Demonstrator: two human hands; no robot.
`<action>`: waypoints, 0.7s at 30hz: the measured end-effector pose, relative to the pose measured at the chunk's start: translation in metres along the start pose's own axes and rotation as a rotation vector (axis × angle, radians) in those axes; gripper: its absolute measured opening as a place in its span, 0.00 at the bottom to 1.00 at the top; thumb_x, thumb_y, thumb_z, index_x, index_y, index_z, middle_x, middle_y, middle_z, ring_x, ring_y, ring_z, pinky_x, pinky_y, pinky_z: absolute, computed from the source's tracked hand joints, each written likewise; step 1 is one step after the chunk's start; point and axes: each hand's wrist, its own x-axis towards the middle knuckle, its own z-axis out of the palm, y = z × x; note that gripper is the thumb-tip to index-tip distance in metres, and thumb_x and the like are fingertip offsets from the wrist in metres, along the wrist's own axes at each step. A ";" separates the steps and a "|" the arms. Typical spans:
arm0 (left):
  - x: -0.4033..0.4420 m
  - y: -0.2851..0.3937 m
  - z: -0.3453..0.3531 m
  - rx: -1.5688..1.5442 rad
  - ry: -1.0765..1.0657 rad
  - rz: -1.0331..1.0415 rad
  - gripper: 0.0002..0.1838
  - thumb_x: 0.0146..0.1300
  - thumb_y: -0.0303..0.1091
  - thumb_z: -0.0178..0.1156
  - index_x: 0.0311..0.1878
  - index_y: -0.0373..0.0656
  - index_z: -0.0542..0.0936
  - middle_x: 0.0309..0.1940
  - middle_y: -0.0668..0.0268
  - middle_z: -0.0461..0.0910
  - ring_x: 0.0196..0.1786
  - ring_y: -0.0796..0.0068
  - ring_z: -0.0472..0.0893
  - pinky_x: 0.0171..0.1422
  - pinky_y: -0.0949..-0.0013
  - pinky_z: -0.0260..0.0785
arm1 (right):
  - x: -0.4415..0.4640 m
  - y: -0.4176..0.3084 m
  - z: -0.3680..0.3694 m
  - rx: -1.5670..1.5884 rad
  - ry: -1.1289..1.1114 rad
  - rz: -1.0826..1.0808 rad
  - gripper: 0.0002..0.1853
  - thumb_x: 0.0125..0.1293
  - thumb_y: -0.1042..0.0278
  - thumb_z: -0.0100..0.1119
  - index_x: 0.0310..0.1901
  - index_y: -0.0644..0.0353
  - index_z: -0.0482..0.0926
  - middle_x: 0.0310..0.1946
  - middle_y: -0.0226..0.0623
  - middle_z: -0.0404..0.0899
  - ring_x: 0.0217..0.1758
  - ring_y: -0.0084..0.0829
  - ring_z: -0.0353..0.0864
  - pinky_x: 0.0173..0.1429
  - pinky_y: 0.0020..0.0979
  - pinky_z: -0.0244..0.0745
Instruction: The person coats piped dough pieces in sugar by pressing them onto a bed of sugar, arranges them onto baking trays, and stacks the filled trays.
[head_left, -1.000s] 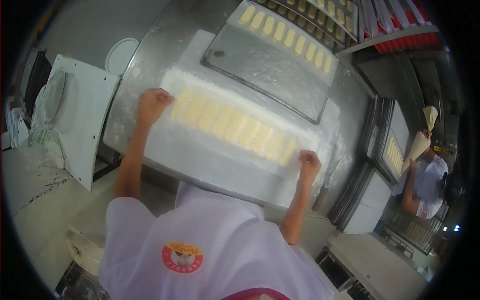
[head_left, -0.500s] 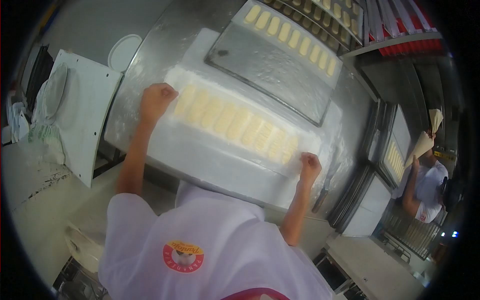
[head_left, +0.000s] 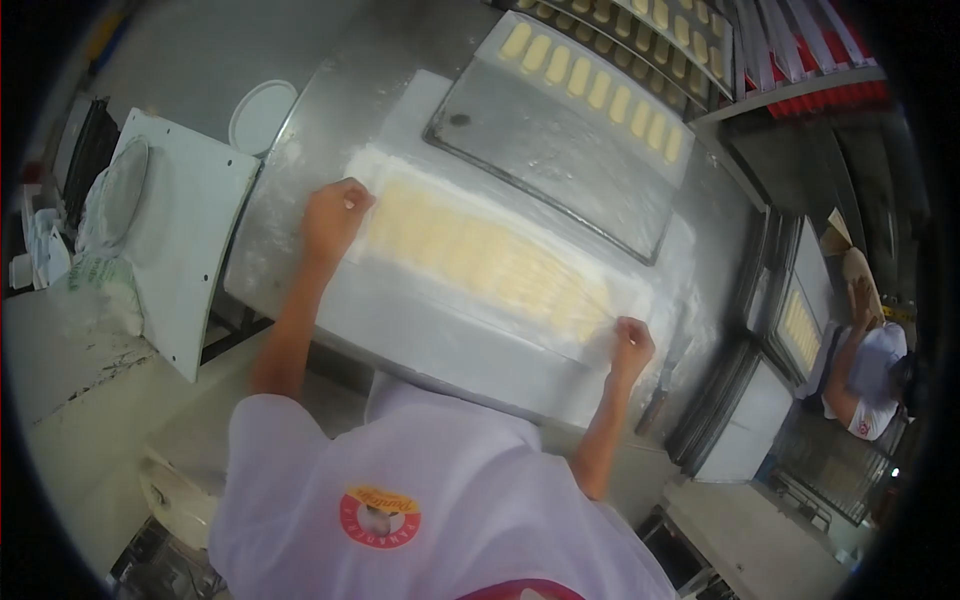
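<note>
My left hand [head_left: 335,222] is closed in a pinch at the left end of a white paper sheet [head_left: 375,165]. At the sheet's right end, my right hand [head_left: 632,350] pinches its near corner. Between them lies a row of pale yellow oblong batter strips [head_left: 480,255], blurred and dusted with white powder. Below the row, more white paper [head_left: 450,345] covers the steel table. Just beyond the sheet is a metal tray [head_left: 550,150], with a row of yellow oblongs [head_left: 597,97] along its far side.
Filled trays [head_left: 640,40] stand at the back. A knife [head_left: 655,400] lies right of the paper. Stacked trays [head_left: 725,390] are at the right, where a co-worker [head_left: 870,370] holds a piping bag [head_left: 860,280]. A white board [head_left: 185,240] and round lid [head_left: 262,117] are at the left.
Both hands appear slightly farther right and lower, along with the whole scene. The batter strips look more smeared than half a second ago. The co-worker's arm and piping bag have shifted.
</note>
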 end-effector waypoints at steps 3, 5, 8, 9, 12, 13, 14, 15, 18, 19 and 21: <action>0.010 -0.002 0.008 -0.004 0.124 0.228 0.07 0.49 0.35 0.68 0.29 0.43 0.83 0.31 0.60 0.80 0.35 0.60 0.80 0.41 0.63 0.71 | 0.010 -0.009 0.005 -0.078 0.005 -0.160 0.05 0.56 0.71 0.64 0.33 0.62 0.82 0.26 0.25 0.78 0.28 0.17 0.69 0.35 0.22 0.63; 0.020 0.005 0.010 -0.003 0.151 0.273 0.07 0.47 0.34 0.69 0.28 0.44 0.83 0.35 0.59 0.75 0.37 0.59 0.77 0.42 0.62 0.69 | 0.020 -0.013 0.009 -0.063 0.010 -0.153 0.06 0.56 0.70 0.65 0.33 0.62 0.83 0.26 0.25 0.78 0.29 0.17 0.68 0.35 0.22 0.62; 0.038 -0.006 0.016 -0.075 0.111 0.293 0.06 0.46 0.31 0.70 0.28 0.43 0.83 0.35 0.60 0.73 0.38 0.61 0.76 0.41 0.63 0.68 | 0.031 -0.018 0.006 -0.069 -0.002 -0.163 0.07 0.55 0.69 0.66 0.32 0.63 0.83 0.26 0.25 0.78 0.29 0.18 0.68 0.36 0.23 0.62; 0.037 -0.005 0.012 -0.078 0.111 0.296 0.06 0.46 0.31 0.70 0.28 0.43 0.83 0.35 0.60 0.73 0.38 0.61 0.76 0.41 0.63 0.68 | 0.032 -0.017 0.002 0.013 -0.050 -0.117 0.06 0.55 0.70 0.66 0.32 0.63 0.82 0.26 0.25 0.77 0.29 0.18 0.66 0.38 0.23 0.62; 0.032 -0.008 -0.002 -0.166 0.047 0.204 0.07 0.43 0.28 0.71 0.28 0.42 0.83 0.34 0.62 0.73 0.38 0.64 0.75 0.41 0.66 0.67 | 0.025 -0.021 -0.008 0.124 -0.126 -0.050 0.05 0.54 0.72 0.66 0.31 0.62 0.81 0.27 0.26 0.74 0.31 0.21 0.66 0.42 0.24 0.61; 0.028 -0.013 -0.005 -0.173 0.050 0.228 0.07 0.43 0.28 0.71 0.27 0.42 0.82 0.34 0.63 0.73 0.38 0.66 0.75 0.41 0.67 0.67 | 0.019 -0.025 -0.011 0.151 -0.152 -0.032 0.04 0.54 0.74 0.65 0.29 0.62 0.80 0.28 0.27 0.73 0.34 0.22 0.66 0.44 0.24 0.61; 0.023 -0.017 -0.008 -0.181 0.053 0.252 0.07 0.43 0.27 0.71 0.27 0.41 0.82 0.34 0.65 0.73 0.37 0.68 0.75 0.41 0.68 0.67 | 0.014 -0.025 -0.014 0.154 -0.158 -0.026 0.04 0.54 0.74 0.65 0.29 0.62 0.80 0.28 0.27 0.73 0.34 0.22 0.66 0.44 0.24 0.61; 0.017 -0.020 -0.013 -0.176 0.050 0.248 0.07 0.43 0.27 0.71 0.27 0.41 0.82 0.34 0.65 0.73 0.37 0.68 0.75 0.41 0.68 0.67 | 0.009 -0.024 -0.020 0.193 -0.182 -0.034 0.04 0.53 0.76 0.65 0.28 0.62 0.78 0.30 0.28 0.72 0.36 0.24 0.66 0.46 0.25 0.60; -0.005 -0.019 -0.039 -0.255 0.067 0.336 0.07 0.43 0.25 0.70 0.27 0.40 0.81 0.34 0.66 0.72 0.36 0.71 0.74 0.40 0.70 0.66 | -0.009 -0.041 -0.035 0.247 -0.220 -0.025 0.07 0.51 0.79 0.63 0.25 0.62 0.74 0.35 0.29 0.68 0.42 0.25 0.64 0.50 0.26 0.56; -0.013 -0.011 -0.054 -0.230 0.038 0.315 0.08 0.43 0.24 0.69 0.28 0.39 0.81 0.35 0.67 0.72 0.36 0.73 0.73 0.38 0.71 0.64 | -0.015 -0.048 -0.039 0.227 -0.214 -0.017 0.06 0.51 0.80 0.63 0.26 0.62 0.74 0.35 0.29 0.67 0.42 0.25 0.64 0.50 0.26 0.57; -0.019 0.004 -0.081 -0.201 0.009 0.298 0.08 0.43 0.22 0.68 0.28 0.39 0.80 0.36 0.68 0.72 0.35 0.76 0.71 0.36 0.72 0.62 | -0.018 -0.054 -0.049 0.332 -0.208 0.031 0.06 0.50 0.82 0.61 0.26 0.62 0.74 0.35 0.27 0.64 0.41 0.24 0.63 0.52 0.27 0.56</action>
